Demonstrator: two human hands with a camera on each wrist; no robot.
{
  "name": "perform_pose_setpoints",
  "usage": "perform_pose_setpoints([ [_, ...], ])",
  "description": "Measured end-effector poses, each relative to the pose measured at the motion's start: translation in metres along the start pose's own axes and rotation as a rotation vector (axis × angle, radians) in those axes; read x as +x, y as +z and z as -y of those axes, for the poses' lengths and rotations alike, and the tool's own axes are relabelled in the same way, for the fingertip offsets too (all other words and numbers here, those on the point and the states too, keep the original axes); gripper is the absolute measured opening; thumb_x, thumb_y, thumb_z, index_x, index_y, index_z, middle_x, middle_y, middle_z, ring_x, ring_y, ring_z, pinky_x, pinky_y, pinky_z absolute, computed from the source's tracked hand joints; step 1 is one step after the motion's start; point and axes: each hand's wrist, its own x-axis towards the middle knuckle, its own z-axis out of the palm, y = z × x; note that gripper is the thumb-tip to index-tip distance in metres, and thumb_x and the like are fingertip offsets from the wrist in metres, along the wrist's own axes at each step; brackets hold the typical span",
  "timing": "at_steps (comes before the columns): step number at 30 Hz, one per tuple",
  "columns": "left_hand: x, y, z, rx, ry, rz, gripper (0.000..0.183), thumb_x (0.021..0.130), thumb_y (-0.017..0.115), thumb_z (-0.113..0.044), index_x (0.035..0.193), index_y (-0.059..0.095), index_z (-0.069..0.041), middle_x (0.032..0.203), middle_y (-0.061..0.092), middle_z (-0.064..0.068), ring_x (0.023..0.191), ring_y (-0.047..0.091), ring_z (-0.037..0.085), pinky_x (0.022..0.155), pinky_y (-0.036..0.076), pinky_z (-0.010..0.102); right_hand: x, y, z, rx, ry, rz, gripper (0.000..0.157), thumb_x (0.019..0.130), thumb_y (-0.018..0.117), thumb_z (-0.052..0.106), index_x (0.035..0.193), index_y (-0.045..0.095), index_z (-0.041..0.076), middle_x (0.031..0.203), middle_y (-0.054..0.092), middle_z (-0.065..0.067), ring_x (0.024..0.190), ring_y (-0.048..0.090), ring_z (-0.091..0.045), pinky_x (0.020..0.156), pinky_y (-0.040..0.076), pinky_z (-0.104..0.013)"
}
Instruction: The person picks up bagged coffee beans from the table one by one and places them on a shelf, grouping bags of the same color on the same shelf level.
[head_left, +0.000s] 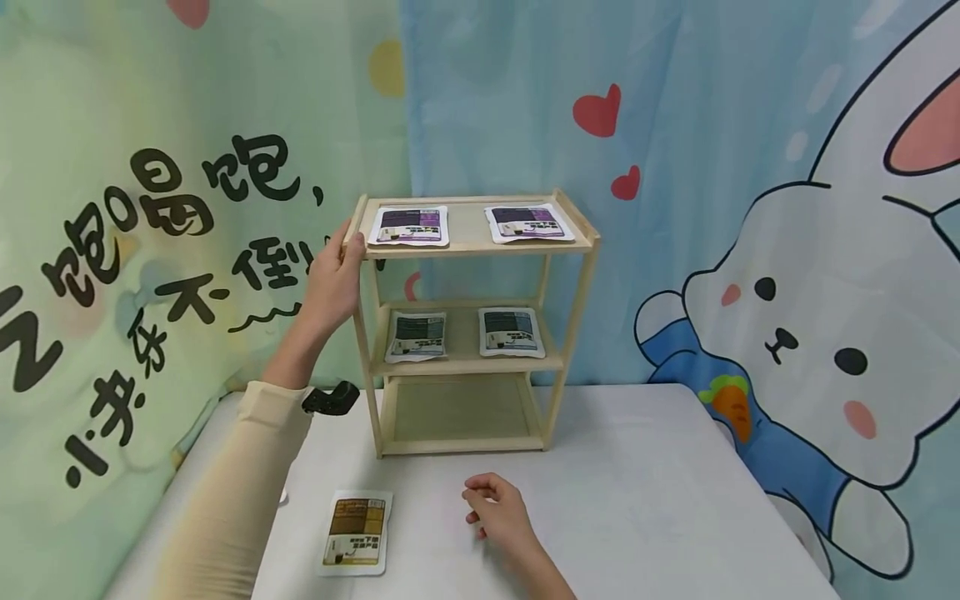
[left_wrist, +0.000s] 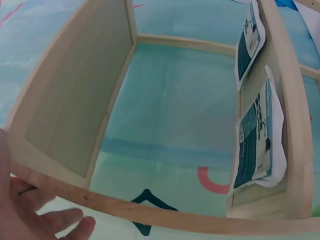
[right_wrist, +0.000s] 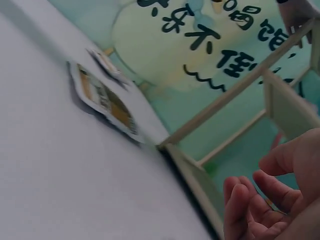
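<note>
My left hand [head_left: 333,279] grips the upper left corner of a three-tier wooden shelf rack [head_left: 461,412], its fingers behind the post in the left wrist view. Two flat pouches with purple labels, a left one [head_left: 410,226] and a right one [head_left: 528,222], lie on the top tier. The middle tier bears two pouches with dark blue-green labels, one left [head_left: 417,336] and one right [head_left: 512,332]. My right hand [head_left: 498,510] hovers over the table before the rack, fingers loosely curled and holding nothing. Left of it lies a brown-and-yellow labelled pouch [head_left: 356,533].
The rack stands on a white-covered table [head_left: 637,500]. Another flat pouch [right_wrist: 107,65] lies farther left, mostly hidden by my left sleeve in the head view. A printed curtain [head_left: 495,108] hangs close behind and on both sides.
</note>
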Motion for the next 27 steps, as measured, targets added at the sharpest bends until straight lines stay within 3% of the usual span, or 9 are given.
perform_pose_setpoints([
  [5,-0.006,-0.004,0.009,-0.045,0.06,0.008,0.06,0.104,0.032,-0.047,0.155,0.028,-0.015,0.15,0.037,0.017,0.132,0.039,0.032,0.102,0.034,0.053,0.0,-0.027,0.032,-0.026,-0.05,-0.011,0.019,0.095,0.06,0.011,0.11,0.062,0.0,0.097,0.062,-0.009,0.072,0.059,-0.018,0.054,0.047,-0.028],
  [12,-0.025,-0.008,0.029,-0.081,0.12,0.02,0.052,0.107,0.033,-0.03,0.151,0.032,-0.002,0.15,0.036,0.019,0.135,0.035,0.034,0.104,0.032,0.053,-0.002,-0.073,0.104,-0.099,-0.248,-0.068,0.015,0.096,0.061,0.01,0.109,0.063,0.003,0.093,0.06,-0.008,0.072,0.059,-0.02,0.055,0.048,-0.029],
  [16,-0.041,-0.015,0.035,-0.112,0.087,0.035,0.047,0.106,0.036,-0.02,0.147,0.035,0.003,0.147,0.038,0.022,0.132,0.04,0.038,0.102,0.035,0.053,-0.005,-0.095,0.146,-0.134,-0.404,-0.084,0.016,0.098,0.058,0.011,0.111,0.062,0.001,0.094,0.063,-0.008,0.073,0.059,-0.02,0.055,0.048,-0.029],
  [20,-0.056,-0.02,0.045,-0.181,0.004,0.057,0.043,0.106,0.039,-0.016,0.144,0.039,0.005,0.141,0.044,0.023,0.124,0.048,0.037,0.099,0.039,0.051,-0.01,-0.109,0.179,-0.151,-0.562,-0.111,0.016,0.099,0.056,0.009,0.109,0.062,-0.002,0.092,0.064,-0.004,0.072,0.059,-0.018,0.055,0.049,-0.027],
  [27,-0.09,-0.014,0.08,-0.194,-0.103,0.101,0.041,0.105,0.04,-0.018,0.14,0.043,0.004,0.136,0.049,0.021,0.118,0.053,0.035,0.093,0.043,0.039,-0.001,-0.12,0.224,-0.176,-0.747,-0.233,0.015,0.098,0.055,0.007,0.105,0.063,-0.004,0.087,0.065,0.0,0.067,0.062,-0.014,0.053,0.049,-0.024],
])
